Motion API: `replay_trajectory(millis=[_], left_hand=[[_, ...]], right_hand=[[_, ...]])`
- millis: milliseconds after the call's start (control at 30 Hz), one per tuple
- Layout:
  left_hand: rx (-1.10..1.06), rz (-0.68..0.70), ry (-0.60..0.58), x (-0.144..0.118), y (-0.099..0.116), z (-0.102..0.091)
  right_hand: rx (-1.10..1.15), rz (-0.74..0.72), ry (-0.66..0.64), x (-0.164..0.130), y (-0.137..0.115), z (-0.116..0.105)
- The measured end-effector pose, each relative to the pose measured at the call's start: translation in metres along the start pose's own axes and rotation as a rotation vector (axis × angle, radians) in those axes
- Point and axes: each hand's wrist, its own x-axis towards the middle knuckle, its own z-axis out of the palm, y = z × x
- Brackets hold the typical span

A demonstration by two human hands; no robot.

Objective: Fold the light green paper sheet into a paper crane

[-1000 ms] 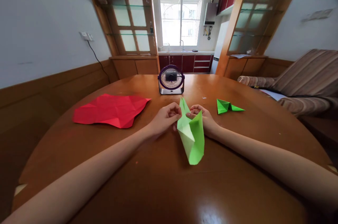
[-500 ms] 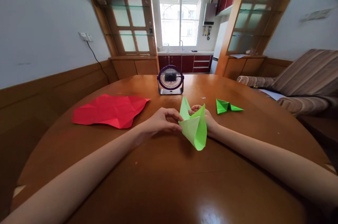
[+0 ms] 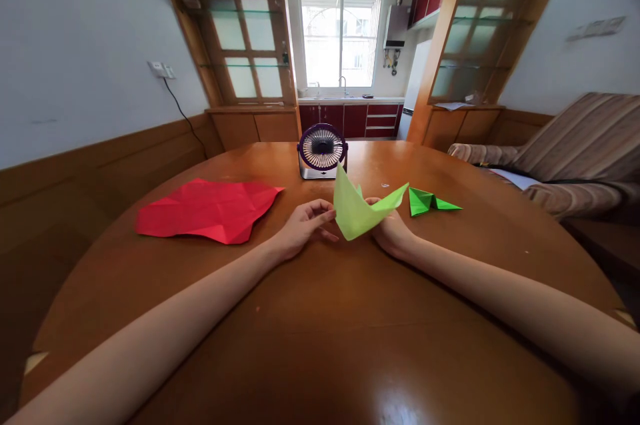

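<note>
Light green folded paper (image 3: 367,211) is held up above the table in the head view, its left point upright and another point reaching out to the right. My left hand (image 3: 307,228) pinches its left edge between thumb and fingertips, the other fingers loosely curled. Behind the paper's right side, my right hand (image 3: 395,231) grips it from below; most of those fingers are hidden. Just right of that hand lies a darker green folded paper piece (image 3: 423,200) with a narrow pointed end. A creased red sheet of paper (image 3: 210,211) lies flat to the left of my left hand.
A small purple desk fan (image 3: 323,150) stands beyond my hands on the round wooden table (image 3: 320,345). A tiny white scrap (image 3: 385,185) lies to the fan's right. A striped armchair (image 3: 575,151) is off to the right.
The light green paper has turned and risen: its rounded lower end, which hung toward me, is higher, and its points spread left and right. The red sheet and darker green piece stay put.
</note>
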Motion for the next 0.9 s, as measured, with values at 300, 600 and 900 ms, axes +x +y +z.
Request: replay_trajectory(millis=[300,600,900], left_hand=[[-0.142,0.057,0.100,0.006,-0.011,-0.004],[-0.161,0.053,0.108,0.006,-0.009,-0.005],[-0.115,-0.076,0.008,0.005,0.001,-0.020]], right_hand=[[0.278,0.094,-0.031,0.000,-0.012,-0.005],[0.176,0.071,-0.201,-0.006,-0.016,-0.006],[-0.041,0.002,-0.229,0.000,-0.013,-0.023]])
